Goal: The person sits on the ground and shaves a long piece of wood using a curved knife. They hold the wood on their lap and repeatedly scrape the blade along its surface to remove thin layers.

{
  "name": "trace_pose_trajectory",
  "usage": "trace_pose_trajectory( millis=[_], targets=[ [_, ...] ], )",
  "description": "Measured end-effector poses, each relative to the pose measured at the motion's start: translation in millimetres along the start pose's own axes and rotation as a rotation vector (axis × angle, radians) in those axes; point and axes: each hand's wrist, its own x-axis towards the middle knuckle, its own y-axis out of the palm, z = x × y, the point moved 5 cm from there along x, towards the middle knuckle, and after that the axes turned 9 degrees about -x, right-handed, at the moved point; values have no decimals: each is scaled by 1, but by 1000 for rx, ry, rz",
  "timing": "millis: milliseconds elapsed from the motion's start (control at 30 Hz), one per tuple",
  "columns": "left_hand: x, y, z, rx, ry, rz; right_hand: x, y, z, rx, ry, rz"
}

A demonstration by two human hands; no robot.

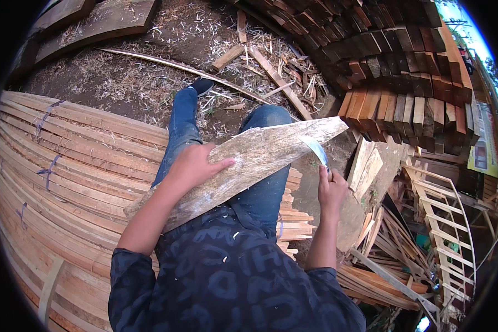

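While the board (249, 157) lay slantwise across the blue trousers (183, 119) of the seated person, the left hand (196, 166) rested on it left of the middle, thumb spread away from the fingers, which lay at the upper edge. The right hand (332, 189) was closed around the handle of a knife (315, 149), whose blade overlapped the board's pointed right end; whether its edge touched the wood could not be told. Good practice here probably called for firm pressure from the left palm, kept well clear of the blade, with a shallow angle and short, even strokes directed away from the body. Beyond lay tied slats (94, 177) at left, wood offcuts (279, 82) ahead and stacked timber (404, 113) at right.
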Motion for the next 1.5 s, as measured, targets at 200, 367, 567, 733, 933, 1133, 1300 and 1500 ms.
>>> trace_pose_trajectory(
  millis=[200, 367, 567, 733, 933, 1133, 1300, 1500],
  targets=[
    [-18, -36, -51, 110, 271, 15, -8, -2, 31, 150, 78, 175],
    [-37, -31, -56, 225, 368, 3, -10, -7, 36, -6, -4, 140],
    [-47, -28, -58, 186, 407, 9, 28, -26, -99, -165, 390, -89],
    [-39, -24, -55, 164, 409, 6, -6, -22, -31, 164, 165, 6],
    [-40, -23, -57, 169, 383, -32, -3, 11, 14, -27, -155, -41],
    [-46, -22, -58, 135, 358, -39, 35, -13, -118, -31, 421, -66],
    [-38, -17, -52, 125, 332, -16, 6, 1, -59, 188, 231, 14],
    [-31, -27, -48, 73, 273, 75, -22, 22, 71, 435, -80, 227]
  ],
)
